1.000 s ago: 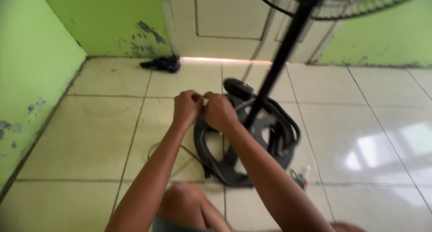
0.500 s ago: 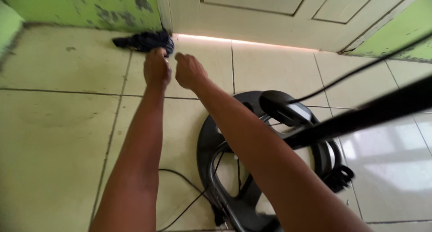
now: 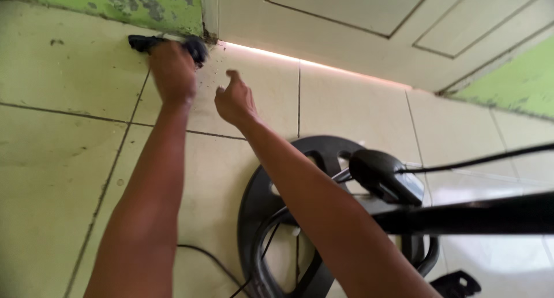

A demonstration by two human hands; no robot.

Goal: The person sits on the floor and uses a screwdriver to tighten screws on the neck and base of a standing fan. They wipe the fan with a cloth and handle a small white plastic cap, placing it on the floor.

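We are reaching with our left hand (image 3: 172,71) to a dark cloth (image 3: 193,46) that lies on the tiled floor (image 3: 63,159) at its far edge, right in the corner where the green wall (image 3: 115,0) meets the door frame. The hand covers the middle of the cloth; its fingers look curled down onto it, but we cannot tell whether they have truly closed on it, since the back of the hand hides them. Our right hand (image 3: 235,100) hovers just beside, above the floor, loosely curled with one finger raised, holding nothing.

To do this well, we judge that we should gather the cloth from its middle, pinching enough folds that neither end trails, and draw it away from the corner rather than pushing it further into the gap under the door (image 3: 358,26). The ends showing on either side of our hand suggest it is spread thin, so a full-hand grab suits better than fingertips.

Close to us stands the black round fan base (image 3: 271,205) with its pole (image 3: 479,214) and a thin cord (image 3: 208,257); we should keep our elbows clear of those.
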